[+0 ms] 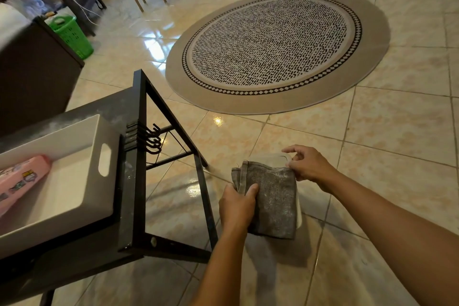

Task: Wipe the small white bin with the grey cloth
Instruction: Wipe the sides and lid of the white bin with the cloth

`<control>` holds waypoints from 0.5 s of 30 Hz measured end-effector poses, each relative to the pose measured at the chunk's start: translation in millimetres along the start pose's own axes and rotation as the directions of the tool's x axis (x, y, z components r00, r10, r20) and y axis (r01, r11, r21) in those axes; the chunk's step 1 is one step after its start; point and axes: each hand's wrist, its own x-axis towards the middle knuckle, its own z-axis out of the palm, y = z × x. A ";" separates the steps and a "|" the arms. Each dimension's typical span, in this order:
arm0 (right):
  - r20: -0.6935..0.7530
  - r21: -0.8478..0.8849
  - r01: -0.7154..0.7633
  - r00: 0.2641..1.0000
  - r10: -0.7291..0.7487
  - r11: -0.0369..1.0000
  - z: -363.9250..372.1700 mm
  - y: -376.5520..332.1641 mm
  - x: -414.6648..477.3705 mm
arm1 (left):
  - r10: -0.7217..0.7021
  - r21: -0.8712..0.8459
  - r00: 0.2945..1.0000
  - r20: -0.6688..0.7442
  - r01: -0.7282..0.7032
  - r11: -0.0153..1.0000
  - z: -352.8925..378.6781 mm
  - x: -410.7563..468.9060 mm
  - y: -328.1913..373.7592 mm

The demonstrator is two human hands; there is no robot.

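A folded grey cloth (272, 200) lies flat over the small white bin (269, 158), covering most of it. Only the bin's far rim and a strip of its right side show. My left hand (237, 207) pinches the cloth's left edge, thumb on top. My right hand (309, 164) holds the bin's far right rim at the cloth's top corner, fingers curled. Both are held above the tiled floor, right of the black table.
A black metal-framed table (134, 181) stands at the left with hooks on its side. On it sits a large white tray (82, 181) holding a pink case (21, 177). A round patterned rug (275, 49) lies ahead; a green basket (72, 35) is far left.
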 end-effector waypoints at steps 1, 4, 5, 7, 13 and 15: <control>0.002 0.002 -0.001 1.000 0.001 1.000 0.1 -1.4 1.0 | 0.010 0.006 1.000 -0.003 -0.010 1.000 1.2 0.1 -0.4; -0.006 -0.005 -0.017 1.000 0.017 1.000 0.6 -5.1 3.7 | 0.030 0.025 1.000 0.000 -0.030 0.999 3.0 -2.2 0.5; -0.014 -0.014 -0.027 1.000 0.026 1.000 1.0 -5.9 4.4 | 0.038 0.024 0.999 0.000 -0.038 0.999 3.2 -3.0 1.1; -0.012 -0.029 -0.044 0.999 0.043 0.999 2.5 -7.0 5.9 | 0.050 0.007 0.999 -0.002 -0.050 0.999 2.8 -4.3 2.2; -0.009 -0.085 -0.042 0.999 0.041 0.996 4.9 -7.9 8.2 | 0.077 -0.100 0.997 -0.032 -0.080 0.992 1.2 -9.1 -3.0; -0.014 -0.092 -0.032 0.999 0.031 0.995 6.0 -8.5 8.7 | 0.095 -0.149 0.994 -0.059 -0.103 0.983 -0.8 -11.0 -4.8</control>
